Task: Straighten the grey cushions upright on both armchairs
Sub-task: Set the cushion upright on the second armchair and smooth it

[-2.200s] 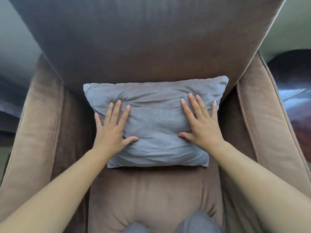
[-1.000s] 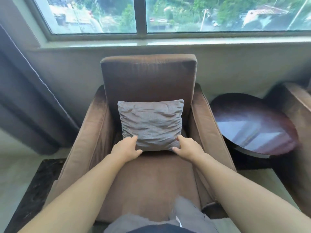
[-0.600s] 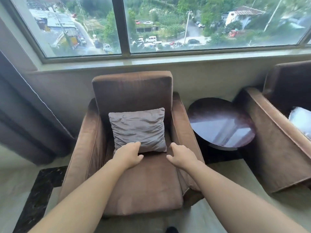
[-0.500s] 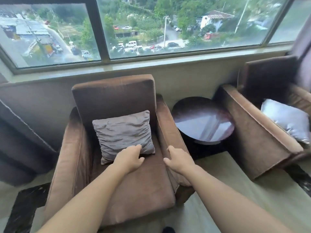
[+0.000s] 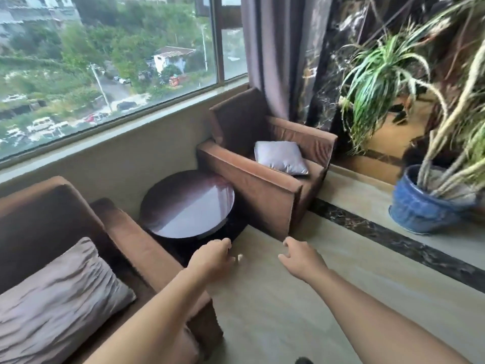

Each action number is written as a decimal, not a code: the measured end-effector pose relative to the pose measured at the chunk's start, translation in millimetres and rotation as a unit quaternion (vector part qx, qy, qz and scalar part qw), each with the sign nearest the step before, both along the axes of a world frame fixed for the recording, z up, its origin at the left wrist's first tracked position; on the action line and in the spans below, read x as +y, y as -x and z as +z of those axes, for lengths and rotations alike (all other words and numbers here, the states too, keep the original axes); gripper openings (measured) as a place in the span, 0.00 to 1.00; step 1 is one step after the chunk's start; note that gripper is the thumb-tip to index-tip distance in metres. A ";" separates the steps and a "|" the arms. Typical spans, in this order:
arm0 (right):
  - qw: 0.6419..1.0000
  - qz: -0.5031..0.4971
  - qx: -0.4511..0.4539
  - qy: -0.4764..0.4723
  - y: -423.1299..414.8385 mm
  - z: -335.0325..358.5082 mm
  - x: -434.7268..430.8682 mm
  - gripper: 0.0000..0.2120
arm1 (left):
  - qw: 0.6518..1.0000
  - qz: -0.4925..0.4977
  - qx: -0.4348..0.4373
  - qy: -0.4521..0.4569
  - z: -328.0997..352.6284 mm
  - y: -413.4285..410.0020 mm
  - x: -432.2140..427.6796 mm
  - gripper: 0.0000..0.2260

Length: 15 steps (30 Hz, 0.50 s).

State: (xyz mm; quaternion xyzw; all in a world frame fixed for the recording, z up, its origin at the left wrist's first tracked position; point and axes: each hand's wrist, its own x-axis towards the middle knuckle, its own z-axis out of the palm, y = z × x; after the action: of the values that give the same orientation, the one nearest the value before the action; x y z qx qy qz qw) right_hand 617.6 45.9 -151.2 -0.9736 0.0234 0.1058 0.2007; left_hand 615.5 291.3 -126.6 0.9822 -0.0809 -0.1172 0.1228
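A grey cushion (image 5: 60, 298) leans upright against the back of the brown left armchair (image 5: 136, 248) at the lower left. A second grey cushion (image 5: 280, 156) lies tilted on the seat of the brown right armchair (image 5: 262, 185) farther off, near the curtain. My left hand (image 5: 212, 256) hovers over the floor just past the left armchair's arm, fingers loosely curled, holding nothing. My right hand (image 5: 299, 257) hangs over the floor beside it, fingers apart and empty. Both hands are well short of the right armchair.
A round dark glossy side table (image 5: 189, 203) stands between the armchairs. A blue pot (image 5: 420, 206) with a long-leaved plant sits on a raised ledge at the right. A grey curtain (image 5: 273, 53) hangs behind the right armchair. Pale floor (image 5: 301, 311) stretches ahead.
My hands have left the left cushion, which stays upright. My view has swung right, and the right armchair with its tilted cushion has come into full sight.
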 end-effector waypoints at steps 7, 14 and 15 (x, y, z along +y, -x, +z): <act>0.998 -0.055 0.009 -0.013 -75.8 -8.6 -150.9 0.13 | 0.998 -0.059 -0.002 -0.028 6.0 -106.1 -156.6 0.08; 0.996 -0.073 0.040 -0.014 -137.4 -8.9 -250.2 0.06 | 0.996 -0.080 0.019 -0.025 3.5 -190.8 -268.5 0.13; 0.996 -0.076 0.043 -0.015 -148.8 -9.9 -259.9 0.07 | 0.996 -0.083 0.024 -0.022 1.6 -202.4 -278.9 0.14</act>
State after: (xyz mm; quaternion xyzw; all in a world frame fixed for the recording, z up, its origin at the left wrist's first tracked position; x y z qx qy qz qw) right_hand 766.5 -214.0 -161.1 -0.9605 0.1044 0.1326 0.2212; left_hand 817.9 12.4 -125.0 0.9714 -0.1569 -0.1524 0.0924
